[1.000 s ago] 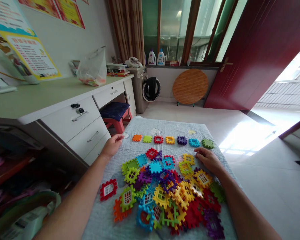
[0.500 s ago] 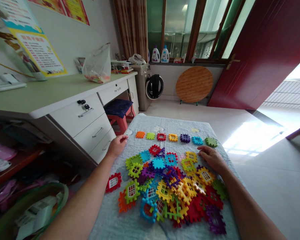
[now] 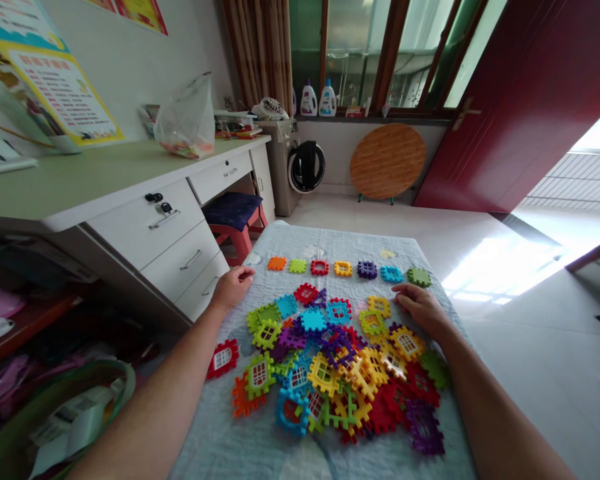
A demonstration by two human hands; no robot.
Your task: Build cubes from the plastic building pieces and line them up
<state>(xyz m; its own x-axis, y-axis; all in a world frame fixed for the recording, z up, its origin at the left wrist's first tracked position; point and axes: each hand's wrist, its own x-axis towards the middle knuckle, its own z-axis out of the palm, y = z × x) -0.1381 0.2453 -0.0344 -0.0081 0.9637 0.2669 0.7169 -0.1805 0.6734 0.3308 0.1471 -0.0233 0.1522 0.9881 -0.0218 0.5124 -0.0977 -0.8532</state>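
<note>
Plastic tiles (image 3: 337,268), seven of them, form one row beyond a heap (image 3: 349,367) of more, too overlapped to count. One red-framed tile (image 3: 234,357) lies left of the heap. At its far left, the left hand (image 3: 234,287) has loosely curled fingers, seemingly grasping nothing; at its far right, the right hand's (image 3: 419,305) are slack, likewise bare. One cloth (image 3: 260,453) lies beneath the heap, one stool (image 3: 233,210) beyond.
</note>
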